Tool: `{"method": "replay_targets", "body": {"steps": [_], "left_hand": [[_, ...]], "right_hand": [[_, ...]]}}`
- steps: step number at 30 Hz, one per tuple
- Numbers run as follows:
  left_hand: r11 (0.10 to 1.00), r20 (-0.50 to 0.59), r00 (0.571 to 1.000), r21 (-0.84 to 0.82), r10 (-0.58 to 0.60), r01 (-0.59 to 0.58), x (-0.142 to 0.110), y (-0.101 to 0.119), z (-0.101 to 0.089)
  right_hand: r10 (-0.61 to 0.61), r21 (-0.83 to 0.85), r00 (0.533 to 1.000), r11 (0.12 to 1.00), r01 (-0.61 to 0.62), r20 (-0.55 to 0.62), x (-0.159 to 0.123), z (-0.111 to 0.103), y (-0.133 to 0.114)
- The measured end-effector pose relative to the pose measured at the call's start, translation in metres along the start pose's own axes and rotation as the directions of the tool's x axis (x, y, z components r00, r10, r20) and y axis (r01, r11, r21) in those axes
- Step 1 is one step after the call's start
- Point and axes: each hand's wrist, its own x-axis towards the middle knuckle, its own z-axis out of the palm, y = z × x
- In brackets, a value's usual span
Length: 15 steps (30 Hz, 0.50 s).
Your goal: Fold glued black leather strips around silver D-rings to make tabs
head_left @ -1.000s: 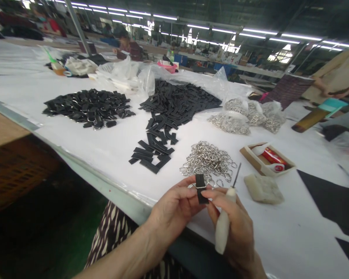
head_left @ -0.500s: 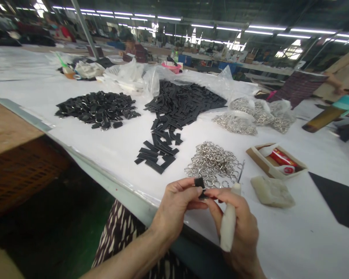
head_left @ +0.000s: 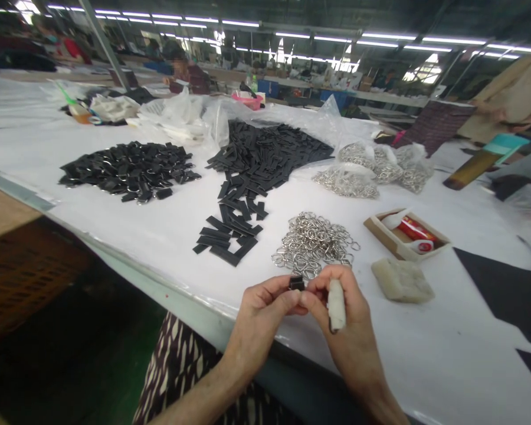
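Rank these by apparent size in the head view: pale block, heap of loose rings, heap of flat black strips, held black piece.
Heap of flat black strips
Heap of loose rings
Pale block
Held black piece

Factory workshop, large, open floor. Landmark: heap of black strips point(head_left: 274, 154), on long white-covered worktable point(head_left: 150, 236). Left of heap: pile of black pieces with metal fittings point(head_left: 128, 169). Right of heap: clear bags of metal rings point(head_left: 349, 180). Nearer than heap: loose metal rings point(head_left: 314, 239), massed. Beyond heap: further benches point(head_left: 389, 100), person point(head_left: 188, 74) at one. Above and beyond heap: rows of tube lights point(head_left: 383, 35)
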Motion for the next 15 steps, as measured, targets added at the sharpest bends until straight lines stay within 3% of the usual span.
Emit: {"method": "replay_targets", "body": {"steps": [15], "left_hand": [[0.989,-0.078,0.997,0.148,0.03,-0.019,-0.0018,0.0006,0.0037]], "right_hand": [[0.014,-0.028,0.998,0.999,-0.015,-0.058,-0.0028,0.0015,-0.005]]}}
